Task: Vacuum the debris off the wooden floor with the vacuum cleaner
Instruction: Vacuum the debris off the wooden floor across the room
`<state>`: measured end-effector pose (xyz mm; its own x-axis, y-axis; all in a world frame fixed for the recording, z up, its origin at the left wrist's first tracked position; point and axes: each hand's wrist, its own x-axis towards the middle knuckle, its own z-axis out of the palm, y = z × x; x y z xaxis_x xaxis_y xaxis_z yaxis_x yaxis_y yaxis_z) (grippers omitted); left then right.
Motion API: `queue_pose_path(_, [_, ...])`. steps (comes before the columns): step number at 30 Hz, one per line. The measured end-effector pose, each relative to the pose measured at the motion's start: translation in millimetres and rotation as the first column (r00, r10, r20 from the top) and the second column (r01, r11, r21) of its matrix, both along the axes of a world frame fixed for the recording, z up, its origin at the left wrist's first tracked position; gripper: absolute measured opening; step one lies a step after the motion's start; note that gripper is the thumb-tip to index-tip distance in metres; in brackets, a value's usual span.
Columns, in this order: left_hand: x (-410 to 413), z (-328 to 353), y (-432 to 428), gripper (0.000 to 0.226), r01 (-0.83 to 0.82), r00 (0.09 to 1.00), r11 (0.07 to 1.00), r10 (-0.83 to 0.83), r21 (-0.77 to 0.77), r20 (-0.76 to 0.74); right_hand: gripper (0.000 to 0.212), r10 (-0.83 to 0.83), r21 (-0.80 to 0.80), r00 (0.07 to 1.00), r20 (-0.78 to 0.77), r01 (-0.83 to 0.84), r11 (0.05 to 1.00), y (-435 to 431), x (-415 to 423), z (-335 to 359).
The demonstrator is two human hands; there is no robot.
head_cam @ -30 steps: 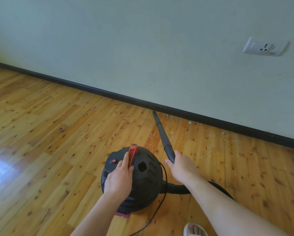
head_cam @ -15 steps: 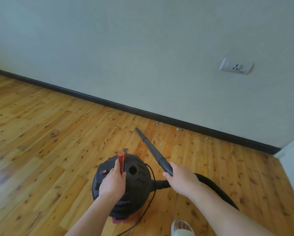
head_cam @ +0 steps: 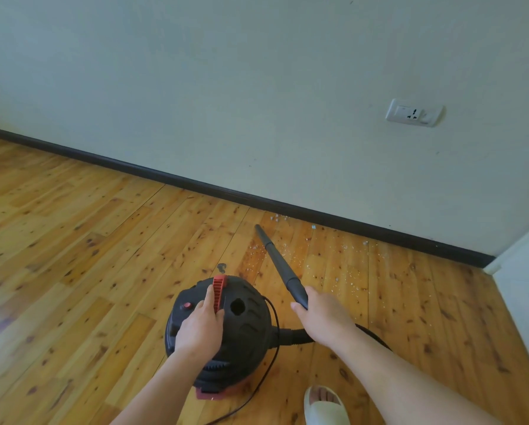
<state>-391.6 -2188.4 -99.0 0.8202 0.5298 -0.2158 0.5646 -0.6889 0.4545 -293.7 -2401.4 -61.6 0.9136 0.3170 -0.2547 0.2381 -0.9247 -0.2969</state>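
Note:
A round black vacuum cleaner point(head_cam: 241, 329) with a red handle point(head_cam: 219, 291) stands on the wooden floor point(head_cam: 88, 256). My left hand point(head_cam: 200, 328) grips the red handle on its top, index finger stretched along it. My right hand point(head_cam: 323, 315) holds the black nozzle tube point(head_cam: 280, 265), whose tip points at the floor close to the skirting board. Small white debris point(head_cam: 340, 277) lies scattered around and to the right of the tube, up to the wall. A black hose point(head_cam: 291, 337) runs from the canister behind my right arm.
A dark skirting board point(head_cam: 195, 184) lines the pale wall, with a white socket point(head_cam: 413, 113) above. A white corner edge point(head_cam: 521, 265) stands at right. The power cord point(head_cam: 269, 372) trails beside the canister. My foot in a pale slipper point(head_cam: 326, 404) is at the bottom.
The view has pulled back and shifted, so the socket and the right corner sit further in. Both hands keep their holds; the nozzle stays aimed at the debris near the wall.

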Motion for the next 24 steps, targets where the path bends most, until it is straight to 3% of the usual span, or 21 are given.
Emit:
queue_pose_path(6, [7, -6, 2, 0.065, 0.017, 1.0, 1.0, -0.017, 0.016, 0.004, 0.061, 0.086, -0.055, 0.995, 0.049, -0.083, 0.995, 17, 11, -13])
queue_pose_path(16, [28, -15, 11, 0.065, 0.042, 0.999, 0.996, -0.041, 0.084, -0.014, 0.058, 0.002, -0.032, 0.997, 0.077, 0.0, 0.999, 24, 25, -28])
queue_pose_path(24, [35, -15, 6, 0.065, 0.051, 0.999, 0.998, -0.051, 0.043, 0.001, 0.053, -0.129, -0.069, 0.989, 0.076, 0.134, 0.989, 1, 27, -29])
